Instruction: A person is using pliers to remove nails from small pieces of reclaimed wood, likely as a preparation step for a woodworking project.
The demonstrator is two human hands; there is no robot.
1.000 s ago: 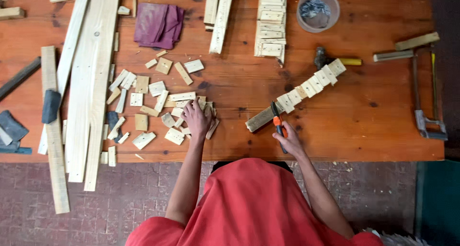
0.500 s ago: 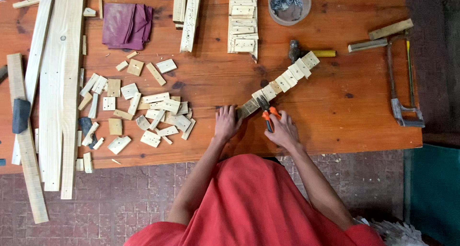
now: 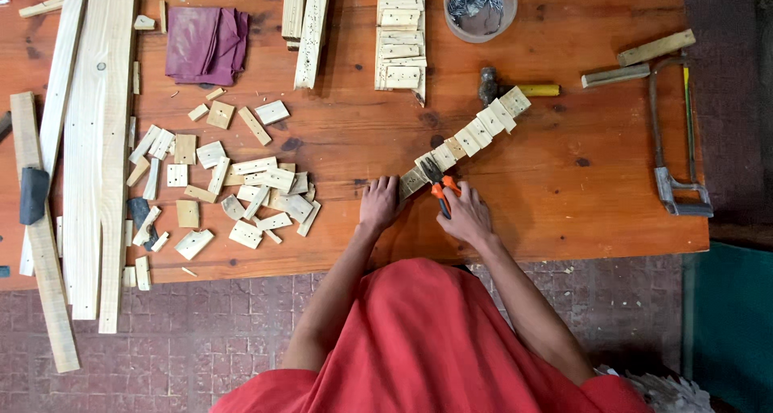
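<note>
orange-handled pliers (image 3: pixel 439 189) are gripped by the right hand (image 3: pixel 467 216), while the left hand (image 3: pixel 378 204) lies flat, pressing the wooden strip (image 3: pixel 465 138).

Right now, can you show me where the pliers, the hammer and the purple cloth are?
pliers (image 3: pixel 441 194), head view, on an orange handle.
hammer (image 3: pixel 487 85), head view, on its dark metal head.
purple cloth (image 3: pixel 205 44), head view, on the middle of its folds.

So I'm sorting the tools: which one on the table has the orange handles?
The pliers under the right hand, at the near end of the slanted wooden strip. The hammer has a yellow handle; the hacksaw is bare metal.
</note>
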